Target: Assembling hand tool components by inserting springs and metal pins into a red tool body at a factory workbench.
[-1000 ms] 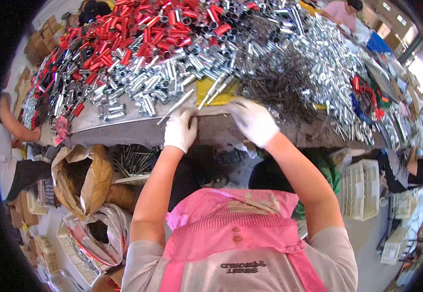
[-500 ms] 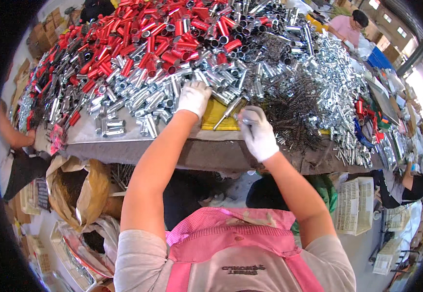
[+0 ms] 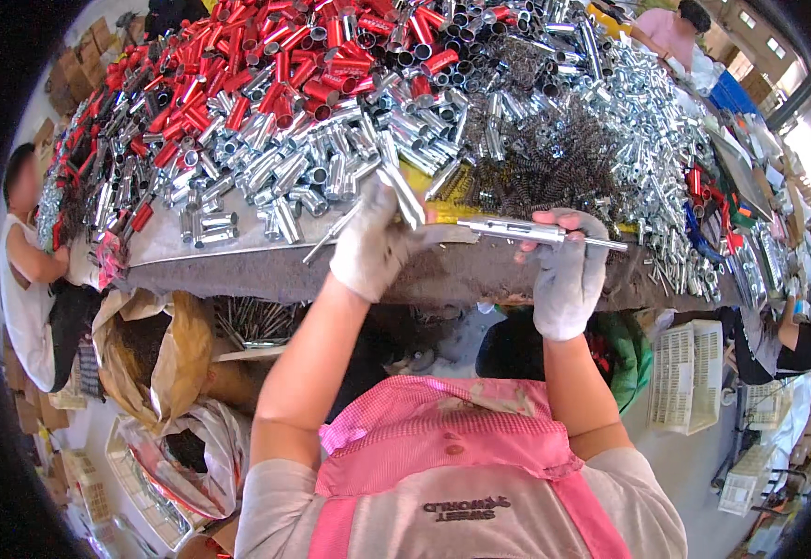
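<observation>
My gloved left hand is closed around a shiny silver tube that slants up between thumb and fingers. A thin metal rod sticks out on that hand's left side; whether the hand grips it is hidden. My gloved right hand holds a slotted silver tube level, with a slim rod poking out of its right end. The two hands are apart, above the table's near edge. Behind them lie a heap of silver tubes and a pile of dark springs.
Red tubes are heaped at the back, and small silver parts spread to the right. Beneath the table edge stand an open sack at left and a white plastic crate at right. Other people work at both sides.
My left hand has come back from the tube heap with a silver tube. My right hand has moved rightward and toward me, now holding the slotted tube level.
</observation>
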A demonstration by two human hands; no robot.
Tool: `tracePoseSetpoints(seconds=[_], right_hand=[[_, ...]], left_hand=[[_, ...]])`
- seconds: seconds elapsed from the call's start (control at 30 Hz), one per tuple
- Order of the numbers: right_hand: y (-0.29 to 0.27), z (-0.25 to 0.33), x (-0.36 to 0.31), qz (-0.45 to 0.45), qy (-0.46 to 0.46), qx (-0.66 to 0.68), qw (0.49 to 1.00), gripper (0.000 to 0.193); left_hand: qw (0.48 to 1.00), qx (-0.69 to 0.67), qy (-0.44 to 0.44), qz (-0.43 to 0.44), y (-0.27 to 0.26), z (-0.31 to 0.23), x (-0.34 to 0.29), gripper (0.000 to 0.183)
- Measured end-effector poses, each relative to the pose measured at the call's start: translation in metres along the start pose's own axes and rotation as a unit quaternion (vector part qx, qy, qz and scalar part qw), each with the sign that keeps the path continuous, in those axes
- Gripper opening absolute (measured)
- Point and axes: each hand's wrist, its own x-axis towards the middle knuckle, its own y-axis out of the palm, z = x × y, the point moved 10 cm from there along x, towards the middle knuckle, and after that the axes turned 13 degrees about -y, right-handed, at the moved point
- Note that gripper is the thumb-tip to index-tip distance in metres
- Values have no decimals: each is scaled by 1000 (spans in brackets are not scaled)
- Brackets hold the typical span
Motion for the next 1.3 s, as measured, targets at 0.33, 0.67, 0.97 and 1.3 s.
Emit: tracePoseSetpoints(seconds=[0.33,0.67,0.97,1.3], right_hand=[[32,-20,-39,216,172,-62,959,13],[15,68,-30,112,-226,-119,960,25],[28,2,41,230,-194,-394,869,32],[-7,-162,176,532,-111,-659,520,32]], left_hand=[[955,259,-111,89,23,62,-55,44],[932,-328,-149,28,-10,100,-48,24],[930,-340,-143,17,23,85,-44,32],[968,-157,-192,-40,-3,91,-60,32]])
